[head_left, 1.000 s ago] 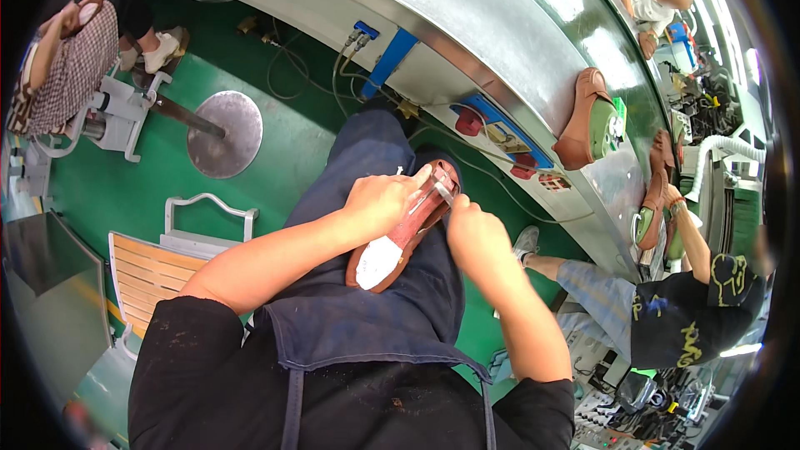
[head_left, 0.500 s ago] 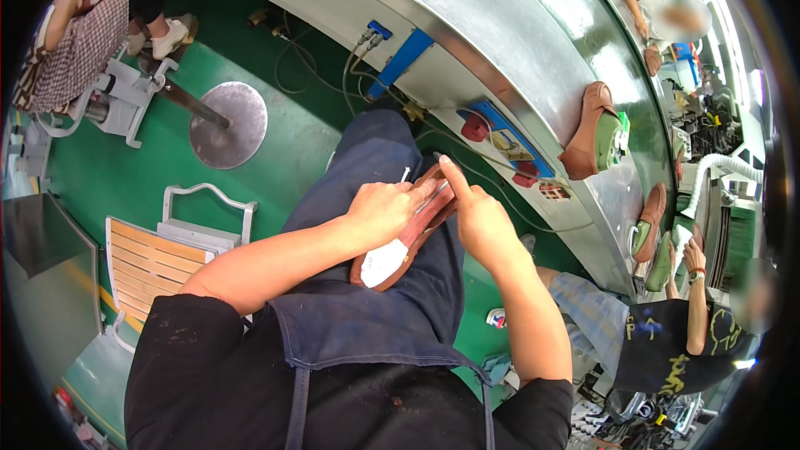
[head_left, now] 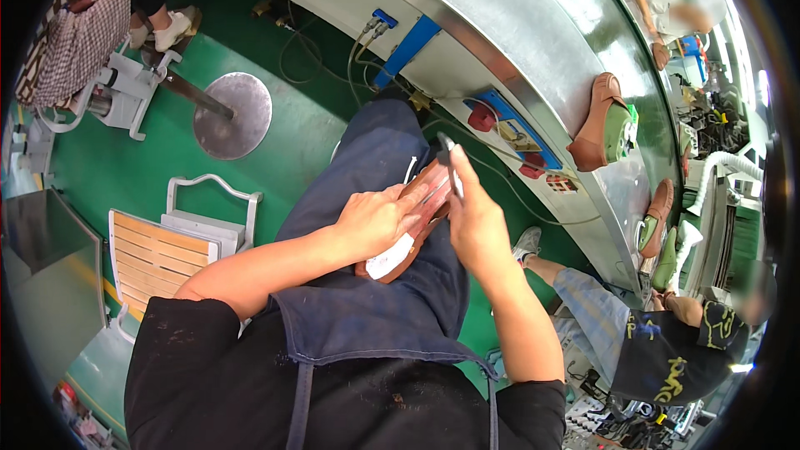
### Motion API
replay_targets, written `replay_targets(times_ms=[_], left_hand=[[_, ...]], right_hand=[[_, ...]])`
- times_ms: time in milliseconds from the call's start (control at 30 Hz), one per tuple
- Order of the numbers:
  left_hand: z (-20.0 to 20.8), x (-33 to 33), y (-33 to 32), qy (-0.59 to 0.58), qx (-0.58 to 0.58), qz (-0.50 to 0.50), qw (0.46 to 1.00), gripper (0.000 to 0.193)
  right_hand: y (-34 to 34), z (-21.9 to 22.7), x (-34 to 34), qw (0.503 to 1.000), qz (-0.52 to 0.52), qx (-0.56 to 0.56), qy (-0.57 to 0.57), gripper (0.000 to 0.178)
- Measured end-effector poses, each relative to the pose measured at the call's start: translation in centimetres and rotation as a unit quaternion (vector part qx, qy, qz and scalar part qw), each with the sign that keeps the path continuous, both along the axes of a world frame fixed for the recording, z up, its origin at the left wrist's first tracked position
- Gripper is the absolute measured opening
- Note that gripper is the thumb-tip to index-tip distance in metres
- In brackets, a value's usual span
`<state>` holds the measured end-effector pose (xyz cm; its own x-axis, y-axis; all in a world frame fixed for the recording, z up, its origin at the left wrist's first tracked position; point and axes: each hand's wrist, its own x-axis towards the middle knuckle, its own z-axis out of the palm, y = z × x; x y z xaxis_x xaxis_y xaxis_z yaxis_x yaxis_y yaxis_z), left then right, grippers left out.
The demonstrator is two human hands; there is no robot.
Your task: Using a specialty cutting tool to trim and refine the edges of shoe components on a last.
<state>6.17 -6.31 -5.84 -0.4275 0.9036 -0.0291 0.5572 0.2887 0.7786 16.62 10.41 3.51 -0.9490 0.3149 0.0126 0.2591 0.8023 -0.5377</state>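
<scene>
On my lap lies a brown leather shoe (head_left: 419,243), its long side slanting up to the right, with a white patch (head_left: 388,258) at the near end. My left hand (head_left: 372,221) grips its left side, fingers laid across the reddish-brown middle. My right hand (head_left: 481,229) is closed on a slim tool with a dark end (head_left: 445,143); its exact kind is hard to make out. That tool is at the shoe's far end, close to the edge. A thin white cord (head_left: 411,168) sticks up beside the shoe. The fingers hide part of the shoe.
A steel workbench (head_left: 467,8) runs along the far right, bearing a brown-and-green shoe (head_left: 602,125) and another brown shoe (head_left: 657,217). Cables (head_left: 354,58) hang below it. Left are a slatted chair (head_left: 158,258) and a round metal base (head_left: 233,117). Co-workers sit nearby.
My right hand has turned, and more of the dark-ended tool shows above the shoe. My left hand has shifted slightly. The co-worker at lower right has lowered an arm.
</scene>
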Motion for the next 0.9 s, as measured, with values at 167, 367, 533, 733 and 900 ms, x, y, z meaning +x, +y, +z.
replay_targets(times_ms=[167,367,533,733,900], left_hand=[[0.0,0.4,-1.4,0.001,0.037,0.002,0.999,0.057],[-1.5,1.1,-2.0,-0.015,0.080,0.035,0.996,0.061],[0.1,0.7,-1.9,-0.131,0.058,0.118,0.983,0.059],[0.1,0.3,-1.5,-0.070,0.018,0.107,0.992,0.055],[1.0,-0.3,-1.0,-0.003,-0.032,0.060,0.998,0.037]], right_hand=[[0.1,0.1,0.6,0.986,0.047,0.033,-0.154,0.084],[-1.4,-0.6,1.6,0.985,0.029,0.030,-0.170,0.079],[-1.4,0.1,1.2,0.994,-0.018,-0.064,-0.091,0.063],[-1.3,2.8,1.8,0.934,-0.109,-0.284,-0.189,0.018],[-1.1,3.4,2.7,0.885,-0.110,-0.358,-0.276,0.018]])
